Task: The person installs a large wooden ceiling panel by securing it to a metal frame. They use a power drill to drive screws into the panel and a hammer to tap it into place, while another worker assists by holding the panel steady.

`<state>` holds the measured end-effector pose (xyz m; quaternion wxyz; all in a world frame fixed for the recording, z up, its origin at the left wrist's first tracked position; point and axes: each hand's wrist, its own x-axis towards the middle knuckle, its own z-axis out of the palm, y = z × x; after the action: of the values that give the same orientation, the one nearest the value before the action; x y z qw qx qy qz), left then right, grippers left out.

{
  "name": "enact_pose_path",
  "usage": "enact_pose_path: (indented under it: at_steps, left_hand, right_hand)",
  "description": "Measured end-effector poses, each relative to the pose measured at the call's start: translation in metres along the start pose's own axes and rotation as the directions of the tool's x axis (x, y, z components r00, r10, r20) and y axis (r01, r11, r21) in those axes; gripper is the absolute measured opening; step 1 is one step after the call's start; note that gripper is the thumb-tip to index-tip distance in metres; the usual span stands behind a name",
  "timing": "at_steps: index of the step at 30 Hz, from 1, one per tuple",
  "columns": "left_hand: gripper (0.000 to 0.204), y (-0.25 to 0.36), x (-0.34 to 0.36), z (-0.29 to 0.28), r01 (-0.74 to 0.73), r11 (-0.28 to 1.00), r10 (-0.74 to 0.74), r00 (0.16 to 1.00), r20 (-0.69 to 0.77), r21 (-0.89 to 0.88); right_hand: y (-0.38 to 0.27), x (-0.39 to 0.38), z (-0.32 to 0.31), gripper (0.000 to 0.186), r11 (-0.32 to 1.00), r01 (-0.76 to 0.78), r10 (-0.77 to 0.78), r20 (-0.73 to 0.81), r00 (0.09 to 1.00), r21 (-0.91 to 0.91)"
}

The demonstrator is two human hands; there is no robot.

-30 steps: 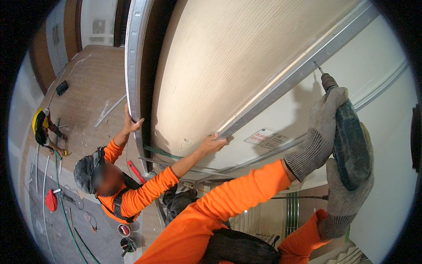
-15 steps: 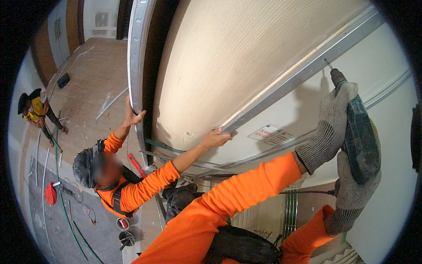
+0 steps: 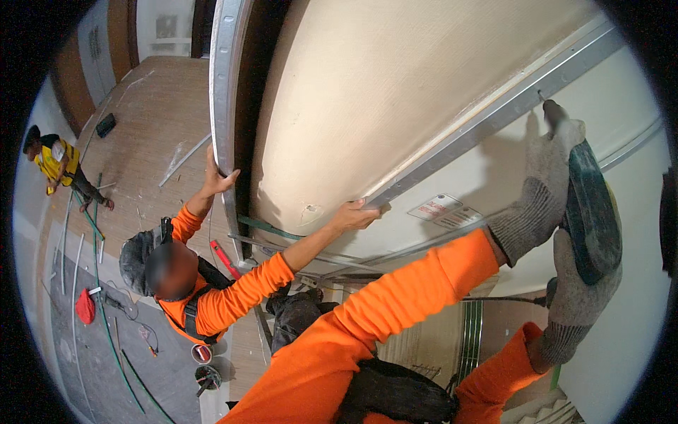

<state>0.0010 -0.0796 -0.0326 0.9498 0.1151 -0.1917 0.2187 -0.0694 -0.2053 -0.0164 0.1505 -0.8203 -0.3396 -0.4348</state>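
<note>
Both my gloved hands hold a dark green corded power drill (image 3: 592, 212) at the far right. My left hand (image 3: 551, 162), in a grey knit glove, is closed around its front end behind the chuck. Lower down, my right hand (image 3: 586, 297) is wrapped round the rear grip, its fingers partly hidden by the drill body. The chuck (image 3: 554, 114) points up and left, with its short bit against a grey metal track (image 3: 487, 118) that runs diagonally along the cream curved panel (image 3: 395, 92). A co-worker's hand (image 3: 357, 215) supports the track's lower end.
The co-worker in an orange sleeve (image 3: 244, 300) also grips an upright curved metal strip (image 3: 224, 92). A red level (image 3: 224, 259) stands beside them. Buckets (image 3: 207, 378) and green and white strips (image 3: 106, 318) are on the floor below. Another person in a yellow vest (image 3: 56, 159) is far left.
Less of the drill bit shows between chuck and track now. My hands and the whole scene sit slightly further right in view. The person in the yellow vest has straightened up.
</note>
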Motion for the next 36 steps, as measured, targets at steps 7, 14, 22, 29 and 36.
enact_pose_path:
  at_steps: [7,14,22,29,36]
  left_hand:
    - [0.036,0.008,0.006,-0.006,-0.013,1.0,0.012,0.999,0.048,0.026]
    - [0.032,0.004,0.009,-0.006,-0.163,0.978,0.157,0.986,0.056,0.127]
    - [0.031,0.007,0.01,-0.002,-0.019,0.999,0.02,0.999,0.028,-0.037]
    - [0.032,0.001,0.007,0.001,0.037,0.991,-0.036,0.999,0.006,-0.129]
    - [0.036,0.005,0.008,-0.002,0.054,0.998,-0.053,0.998,0.036,-0.037]
  right_hand:
    - [-0.006,-0.004,0.009,0.047,1.0,0.019,-0.019,-0.015,1.0,0.023]
    - [-0.008,-0.004,0.006,0.042,0.999,0.005,-0.005,-0.003,1.0,0.038]
    - [-0.001,-0.002,0.007,0.041,0.977,-0.143,0.136,0.058,0.989,0.155]
    - [-0.006,-0.002,-0.001,0.047,0.989,-0.149,0.148,0.052,0.988,0.016]
    - [-0.008,-0.003,-0.001,0.047,0.97,-0.208,0.2,0.074,0.977,0.124]
